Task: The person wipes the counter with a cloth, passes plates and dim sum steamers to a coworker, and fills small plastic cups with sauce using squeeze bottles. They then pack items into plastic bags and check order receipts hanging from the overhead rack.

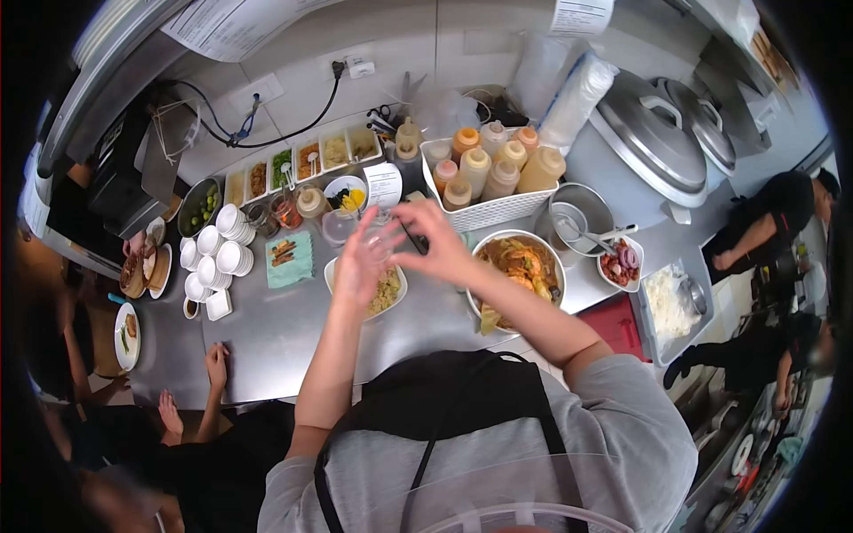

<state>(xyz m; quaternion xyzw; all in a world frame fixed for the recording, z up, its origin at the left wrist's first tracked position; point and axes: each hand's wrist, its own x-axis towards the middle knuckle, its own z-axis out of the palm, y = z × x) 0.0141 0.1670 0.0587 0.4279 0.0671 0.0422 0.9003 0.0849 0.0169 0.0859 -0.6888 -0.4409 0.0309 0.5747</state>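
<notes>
Above a white bowl of what looks like fried rice, my two hands face each other. My left hand is raised with its fingers curled around a clear plastic cup, which is blurred and see-through. Close by on the right, my right hand curves with thumb and fingers apart; its fingertips come near the cup, and I cannot tell whether they touch. A clear plastic tub stands behind my left hand. To the right is a large bowl of noodles or stew.
Several sauce bottles fill a white basket. Topping trays line the wall. Stacked white cups and a green cloth lie left. A metal pot stands right. Another person's hand rests at the counter's edge.
</notes>
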